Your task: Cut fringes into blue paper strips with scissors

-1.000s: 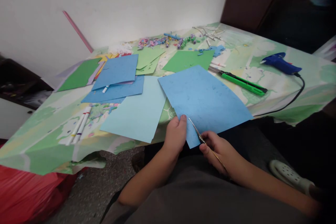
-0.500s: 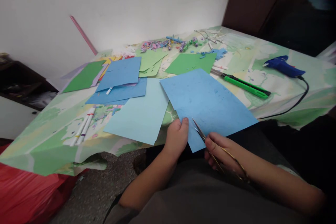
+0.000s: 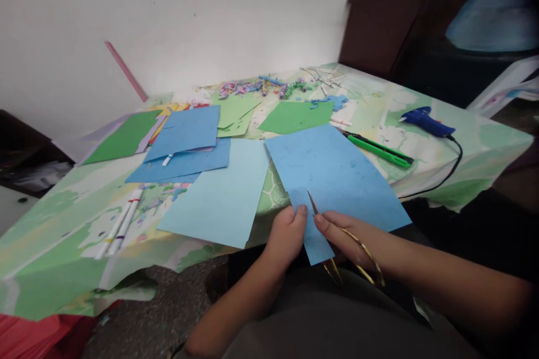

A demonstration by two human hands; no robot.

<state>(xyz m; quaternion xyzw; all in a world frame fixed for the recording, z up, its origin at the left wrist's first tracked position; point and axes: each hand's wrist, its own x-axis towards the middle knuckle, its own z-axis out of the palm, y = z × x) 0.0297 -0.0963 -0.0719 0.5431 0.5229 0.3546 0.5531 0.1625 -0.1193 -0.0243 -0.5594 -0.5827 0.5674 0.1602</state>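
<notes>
My left hand (image 3: 285,238) is closed on the lower left edge of a blue craft sheet (image 3: 337,171), thumb on top. Gold-handled scissors (image 3: 311,201) are in my right hand (image 3: 351,233), their blades at the sheet beside my left thumb. One blade lies over the blue surface; the other is mostly hidden. A strip at the sheet's near corner hangs between my hands. Just left of it, a pale blue sheet (image 3: 219,190) lies at the table edge.
On the patterned tablecloth (image 3: 475,123) lie a green utility knife (image 3: 379,150), a blue glue gun (image 3: 427,122) with a black cord, a green sheet (image 3: 295,116), stacked blue sheets (image 3: 185,132) and markers (image 3: 122,221). Colourful scraps and rolled pieces (image 3: 261,87) are near the wall.
The scissors have moved further into the blue sheet, and my right hand is closer to my left. The near strip now stands apart from the sheet. The view has shifted slightly.
</notes>
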